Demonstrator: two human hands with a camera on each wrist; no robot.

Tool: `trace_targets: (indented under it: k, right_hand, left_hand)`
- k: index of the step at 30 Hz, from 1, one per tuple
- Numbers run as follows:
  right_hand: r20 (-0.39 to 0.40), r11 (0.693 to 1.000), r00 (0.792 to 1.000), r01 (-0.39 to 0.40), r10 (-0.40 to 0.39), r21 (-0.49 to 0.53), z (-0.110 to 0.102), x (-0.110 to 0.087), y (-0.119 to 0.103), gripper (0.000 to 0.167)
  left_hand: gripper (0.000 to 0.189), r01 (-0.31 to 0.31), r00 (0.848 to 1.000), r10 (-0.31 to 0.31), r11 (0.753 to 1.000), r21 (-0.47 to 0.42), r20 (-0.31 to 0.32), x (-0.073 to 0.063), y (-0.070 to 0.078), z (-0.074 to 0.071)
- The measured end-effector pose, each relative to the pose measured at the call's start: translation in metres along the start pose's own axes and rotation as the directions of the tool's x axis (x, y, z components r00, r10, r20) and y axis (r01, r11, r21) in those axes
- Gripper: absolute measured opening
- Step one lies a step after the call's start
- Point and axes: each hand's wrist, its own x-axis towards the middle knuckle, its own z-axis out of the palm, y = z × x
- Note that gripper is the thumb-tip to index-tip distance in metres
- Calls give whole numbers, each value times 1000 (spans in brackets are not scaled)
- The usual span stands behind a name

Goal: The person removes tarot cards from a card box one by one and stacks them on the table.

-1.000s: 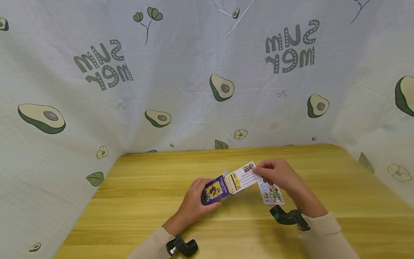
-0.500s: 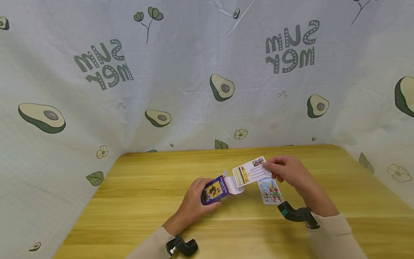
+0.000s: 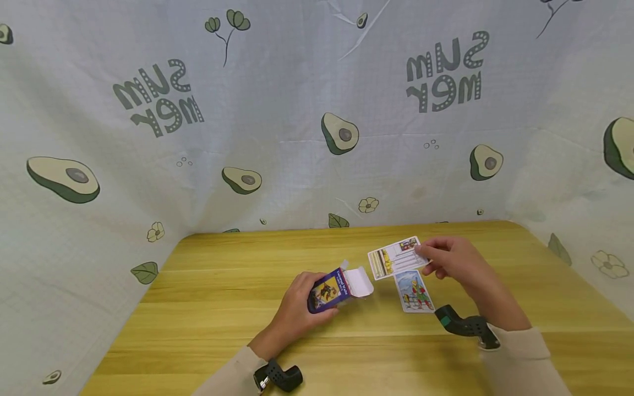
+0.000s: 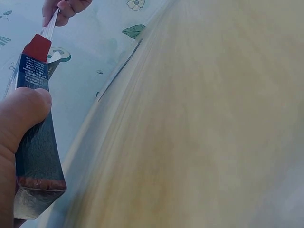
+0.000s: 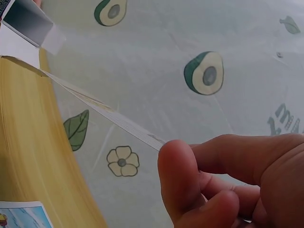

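My left hand [image 3: 296, 308] grips a blue tarot card box [image 3: 329, 291], its thumb along the narrow side in the left wrist view. The box's white flap [image 3: 360, 282] stands open toward the right. Between thumb and index finger, my right hand [image 3: 453, 264] pinches a white illustrated card [image 3: 396, 258] by its right end. That card is clear of the box and seen nearly edge-on in the right wrist view. Below it on the table lies another picture card [image 3: 415, 292], its top edge close under the held one in the head view.
A yellow wooden table [image 3: 238, 286] spreads under both hands. Behind it and at the sides hangs a pale cloth [image 3: 297, 82] printed with avocados, leaves and flowers. Each wrist wears a black camera mount.
My right hand has drawn the white card out of the box and carried it right, slightly upward in view. The box, my left hand and the lying card have stayed in place.
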Motion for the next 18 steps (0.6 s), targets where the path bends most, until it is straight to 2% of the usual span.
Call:
trace_targets:
  k: [11,18]
  right_hand:
    - [-3,999,1000,-28,29,33,-13,6,18,45]
    - [8,996,998,-68,68,48,-20,6,25,40]
  left_hand:
    - [66,7,1000,-7,1000,1,10,0,-1,0]
    - [66,6,1000,-6,1000,2,16,-1,-2,0]
